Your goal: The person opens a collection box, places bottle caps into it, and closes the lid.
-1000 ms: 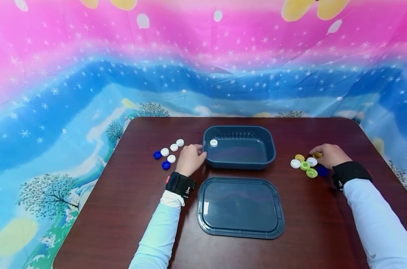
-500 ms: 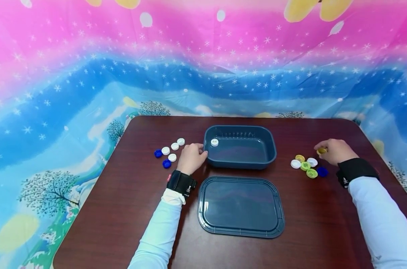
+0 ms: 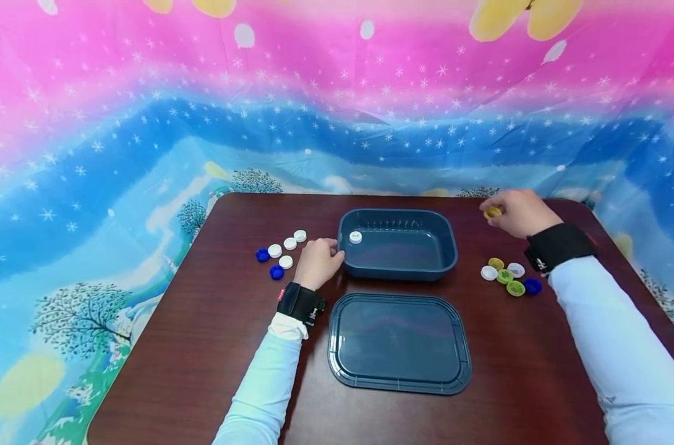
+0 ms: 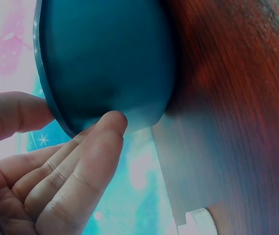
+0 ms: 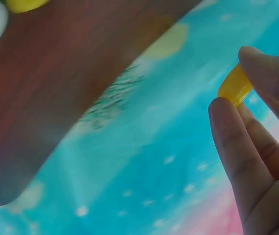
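My left hand (image 3: 318, 264) grips the left end of a dark grey plastic container (image 3: 395, 272). In the left wrist view the thumb lies at the rim and the fingertips (image 4: 114, 120) press against the outer wall. One white bottle cap (image 3: 355, 237) lies inside the container, near its left end. Raised above the table's right side, my right hand (image 3: 522, 212) pinches a yellow bottle cap (image 5: 236, 85) between thumb and fingertips. Below that hand, a cluster of yellow, green, white and blue bottle caps (image 3: 504, 276) lies on the table.
Several white and blue caps (image 3: 274, 251) lie left of the container. A matching grey lid (image 3: 400, 343) lies flat in front of it. The brown wooden table (image 3: 203, 346) ends at its back edge against a patterned cloth (image 3: 337, 136).
My right hand has lifted the yellow cap off the cluster and carried it up, toward the back of the table and left. My left hand stays at the container.
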Demonstrator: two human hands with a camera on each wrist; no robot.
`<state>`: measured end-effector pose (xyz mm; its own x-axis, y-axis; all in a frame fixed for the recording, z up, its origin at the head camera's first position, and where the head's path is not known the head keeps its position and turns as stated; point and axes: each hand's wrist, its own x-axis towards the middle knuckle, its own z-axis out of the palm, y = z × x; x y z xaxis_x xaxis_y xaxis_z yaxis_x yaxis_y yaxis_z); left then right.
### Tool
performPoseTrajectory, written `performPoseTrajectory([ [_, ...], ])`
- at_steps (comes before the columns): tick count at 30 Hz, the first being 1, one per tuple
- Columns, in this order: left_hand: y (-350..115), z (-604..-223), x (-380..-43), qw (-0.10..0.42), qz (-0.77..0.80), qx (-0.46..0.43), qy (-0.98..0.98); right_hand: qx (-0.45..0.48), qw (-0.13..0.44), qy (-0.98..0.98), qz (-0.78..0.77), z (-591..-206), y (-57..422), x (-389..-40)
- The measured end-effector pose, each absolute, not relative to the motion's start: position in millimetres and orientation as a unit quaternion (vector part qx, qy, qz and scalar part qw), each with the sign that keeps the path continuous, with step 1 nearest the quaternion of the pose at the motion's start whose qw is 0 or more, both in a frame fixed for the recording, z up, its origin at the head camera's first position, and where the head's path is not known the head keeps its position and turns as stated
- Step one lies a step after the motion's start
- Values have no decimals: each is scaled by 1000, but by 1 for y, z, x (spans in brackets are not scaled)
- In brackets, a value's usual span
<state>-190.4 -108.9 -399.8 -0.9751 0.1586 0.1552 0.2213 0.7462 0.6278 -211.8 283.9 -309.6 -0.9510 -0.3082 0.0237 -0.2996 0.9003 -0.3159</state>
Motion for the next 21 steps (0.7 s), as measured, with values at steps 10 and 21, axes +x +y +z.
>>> performPoseTrajectory([
  [10, -109, -402, -190, 52, -338, -103, -934, -209, 7, 965, -156, -291, 215, -237],
  [21, -109, -399, -191, 47, -328, -97, -939, -260, 38, 952, -160, -296, 158, -260],
])
